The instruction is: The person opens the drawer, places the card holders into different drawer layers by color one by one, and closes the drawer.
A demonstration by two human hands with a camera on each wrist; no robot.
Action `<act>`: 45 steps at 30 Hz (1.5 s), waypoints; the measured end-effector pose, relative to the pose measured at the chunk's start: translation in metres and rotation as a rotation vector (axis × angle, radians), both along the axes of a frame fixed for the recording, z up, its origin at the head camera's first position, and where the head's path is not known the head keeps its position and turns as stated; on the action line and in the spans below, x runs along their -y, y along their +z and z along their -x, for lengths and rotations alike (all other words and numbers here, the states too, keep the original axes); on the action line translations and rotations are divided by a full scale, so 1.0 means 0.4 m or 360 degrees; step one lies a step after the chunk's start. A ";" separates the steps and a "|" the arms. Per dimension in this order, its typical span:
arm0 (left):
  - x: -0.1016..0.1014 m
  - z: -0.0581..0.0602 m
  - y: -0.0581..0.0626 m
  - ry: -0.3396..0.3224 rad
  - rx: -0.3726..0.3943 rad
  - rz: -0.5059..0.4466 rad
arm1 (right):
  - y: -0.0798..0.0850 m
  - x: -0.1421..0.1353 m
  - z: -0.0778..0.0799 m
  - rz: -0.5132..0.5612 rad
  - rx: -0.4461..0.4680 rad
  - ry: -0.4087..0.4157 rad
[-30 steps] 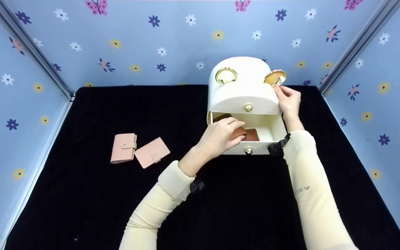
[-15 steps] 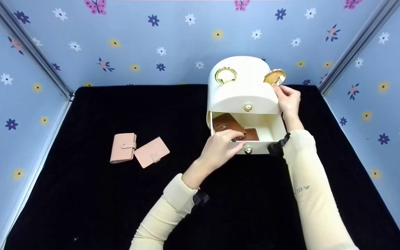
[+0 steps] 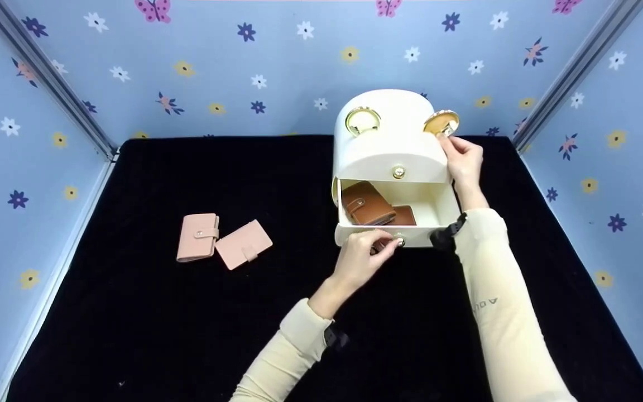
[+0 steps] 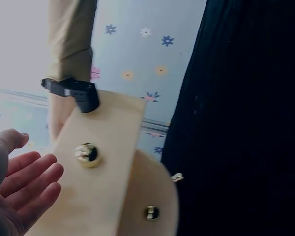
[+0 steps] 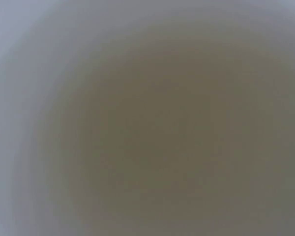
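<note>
A white dome-topped drawer box (image 3: 391,128) stands at the back right, its lower drawer (image 3: 366,234) pulled out. Inside that drawer lies a brown snap-strap card holder (image 3: 370,204), partly over a flatter brown piece (image 3: 403,216). My left hand (image 3: 358,257) is at the drawer front, thumb close to the gold knob (image 3: 401,242). In the left wrist view its relaxed fingers (image 4: 32,184) sit apart from the knob (image 4: 87,155). My right hand (image 3: 465,162) pinches the base of the right gold-rimmed round ornament (image 3: 442,123) on the box. The right wrist view is only a blur.
Two pink card holders, one with a snap strap (image 3: 197,237) and one flatter (image 3: 244,244), lie on the black cloth (image 3: 148,318) at left. A second round ornament (image 3: 363,121) is on the box's left. Flower-patterned walls (image 3: 288,84) enclose the table.
My left hand has let go of the brown card holder, which now lies in the drawer, and has moved down and out to the drawer's knob. The right hand has stayed in place.
</note>
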State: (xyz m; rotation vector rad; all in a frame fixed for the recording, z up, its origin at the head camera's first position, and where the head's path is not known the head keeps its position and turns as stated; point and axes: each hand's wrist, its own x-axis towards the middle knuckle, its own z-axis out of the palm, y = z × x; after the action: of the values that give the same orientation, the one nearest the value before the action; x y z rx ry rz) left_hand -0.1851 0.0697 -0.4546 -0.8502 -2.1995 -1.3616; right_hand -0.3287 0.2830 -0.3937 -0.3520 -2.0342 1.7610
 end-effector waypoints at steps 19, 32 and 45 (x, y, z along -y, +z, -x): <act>-0.055 -0.003 -0.094 0.0162 0.0431 0.0075 | 0.000 0.001 0.002 -0.0015 0.0027 -0.0018; -0.078 0.011 -0.111 0.0158 0.0520 0.0023 | 0.002 0.002 0.001 -0.0009 0.0021 -0.0017; -0.088 0.011 -0.115 0.0142 0.0401 -0.0073 | -0.002 -0.002 0.003 0.0002 0.0013 -0.0005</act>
State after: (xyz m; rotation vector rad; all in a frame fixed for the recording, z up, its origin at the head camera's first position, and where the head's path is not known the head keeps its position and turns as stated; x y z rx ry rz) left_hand -0.1895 0.1048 -0.5008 -0.5830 -2.3505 -1.5403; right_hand -0.3297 0.2838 -0.3945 -0.3628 -2.0374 1.7617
